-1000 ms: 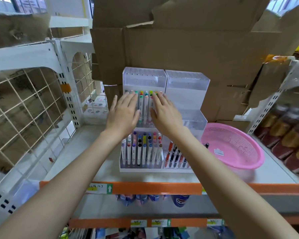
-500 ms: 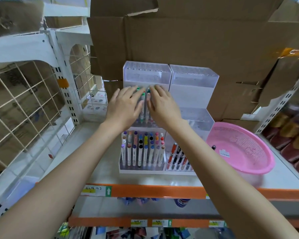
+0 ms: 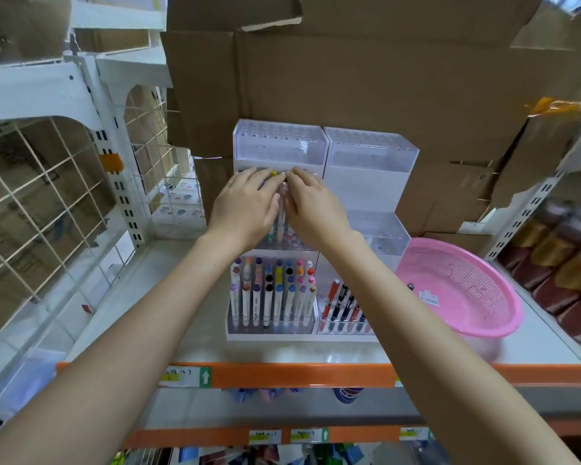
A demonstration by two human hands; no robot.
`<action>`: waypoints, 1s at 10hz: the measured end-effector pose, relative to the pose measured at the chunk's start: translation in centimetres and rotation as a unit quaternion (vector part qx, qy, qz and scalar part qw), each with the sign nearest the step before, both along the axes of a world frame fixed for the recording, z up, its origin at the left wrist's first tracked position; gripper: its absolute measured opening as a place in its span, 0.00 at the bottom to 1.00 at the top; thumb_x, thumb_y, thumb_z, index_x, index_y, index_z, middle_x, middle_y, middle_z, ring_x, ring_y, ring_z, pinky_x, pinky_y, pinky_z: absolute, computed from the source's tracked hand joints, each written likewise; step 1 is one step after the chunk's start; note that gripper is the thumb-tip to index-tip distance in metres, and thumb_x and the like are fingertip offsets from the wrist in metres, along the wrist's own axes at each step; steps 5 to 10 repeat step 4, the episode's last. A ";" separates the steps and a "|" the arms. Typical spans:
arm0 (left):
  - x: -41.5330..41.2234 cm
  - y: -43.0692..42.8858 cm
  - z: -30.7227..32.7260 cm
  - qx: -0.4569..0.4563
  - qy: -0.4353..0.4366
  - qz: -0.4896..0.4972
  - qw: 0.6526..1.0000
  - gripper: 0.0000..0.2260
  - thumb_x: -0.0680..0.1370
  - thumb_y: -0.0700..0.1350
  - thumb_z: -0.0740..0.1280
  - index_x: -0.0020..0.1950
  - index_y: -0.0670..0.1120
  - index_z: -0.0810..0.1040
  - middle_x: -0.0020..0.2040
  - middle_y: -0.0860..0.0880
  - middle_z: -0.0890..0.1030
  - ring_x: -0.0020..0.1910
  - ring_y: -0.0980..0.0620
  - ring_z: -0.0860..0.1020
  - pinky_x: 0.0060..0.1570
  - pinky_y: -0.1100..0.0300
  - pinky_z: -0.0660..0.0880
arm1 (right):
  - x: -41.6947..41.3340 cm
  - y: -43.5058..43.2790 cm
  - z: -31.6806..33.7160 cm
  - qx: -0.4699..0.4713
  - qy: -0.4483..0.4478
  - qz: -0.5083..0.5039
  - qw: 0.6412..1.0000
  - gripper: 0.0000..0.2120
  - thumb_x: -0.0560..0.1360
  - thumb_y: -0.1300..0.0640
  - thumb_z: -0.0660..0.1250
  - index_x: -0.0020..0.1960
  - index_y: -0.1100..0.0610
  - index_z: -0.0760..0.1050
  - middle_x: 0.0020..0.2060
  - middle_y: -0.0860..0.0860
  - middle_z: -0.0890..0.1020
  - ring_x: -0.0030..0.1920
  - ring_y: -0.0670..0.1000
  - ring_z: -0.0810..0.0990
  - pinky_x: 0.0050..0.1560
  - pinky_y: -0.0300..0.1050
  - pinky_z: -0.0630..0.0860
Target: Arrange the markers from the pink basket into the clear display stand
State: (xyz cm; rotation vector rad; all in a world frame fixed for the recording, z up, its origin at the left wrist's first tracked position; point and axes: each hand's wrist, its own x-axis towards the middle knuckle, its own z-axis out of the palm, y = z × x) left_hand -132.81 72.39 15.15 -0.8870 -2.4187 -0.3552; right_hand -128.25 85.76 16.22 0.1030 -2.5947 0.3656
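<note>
The left grip point(image 3: 245, 209) and the right grip point(image 3: 316, 209) are both lying open, fingers straight and side by side. They are resting on the caps of the markers point(image 3: 280, 234) in the middle tier of the clear stand point(image 3: 279, 146) and clasping nothing. To do this well, the palms should probably be pressing lightly and evenly, so each marker is settling into its hole at one height without the stand tipping. The pink basket point(image 3: 467, 290) is sitting on the shelf point(image 3: 198, 313) just right of the stand, and a small dark item point(image 3: 411, 286) inside it may be a last marker.
</note>
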 end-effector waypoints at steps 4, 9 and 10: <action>1.6 -3.2 0.4 0.090 -0.015 -0.018 0.996 0.18 0.81 0.46 0.59 0.71 0.47 0.70 0.71 0.46 0.70 0.72 0.48 0.64 0.72 0.47 0.55 | 3.6 2.2 0.6 -0.037 -0.002 -0.024 0.999 0.22 0.83 0.54 0.56 0.75 0.56 0.62 0.74 0.55 0.65 0.76 0.55 0.58 0.75 0.53 0.54; 1.6 -3.2 0.4 0.090 -0.015 -0.018 0.996 0.18 0.81 0.46 0.59 0.71 0.47 0.70 0.71 0.46 0.70 0.72 0.48 0.64 0.72 0.47 0.55 | 3.6 2.2 0.6 -0.037 -0.002 -0.024 0.999 0.22 0.83 0.54 0.56 0.75 0.56 0.62 0.74 0.55 0.65 0.76 0.55 0.58 0.75 0.53 0.54; 1.6 -3.2 0.4 0.090 -0.015 -0.018 0.996 0.18 0.81 0.46 0.59 0.71 0.47 0.70 0.71 0.46 0.70 0.72 0.48 0.64 0.72 0.47 0.55 | 3.6 2.2 0.6 -0.037 -0.002 -0.024 0.999 0.22 0.83 0.54 0.56 0.75 0.56 0.62 0.74 0.55 0.65 0.76 0.55 0.58 0.75 0.53 0.54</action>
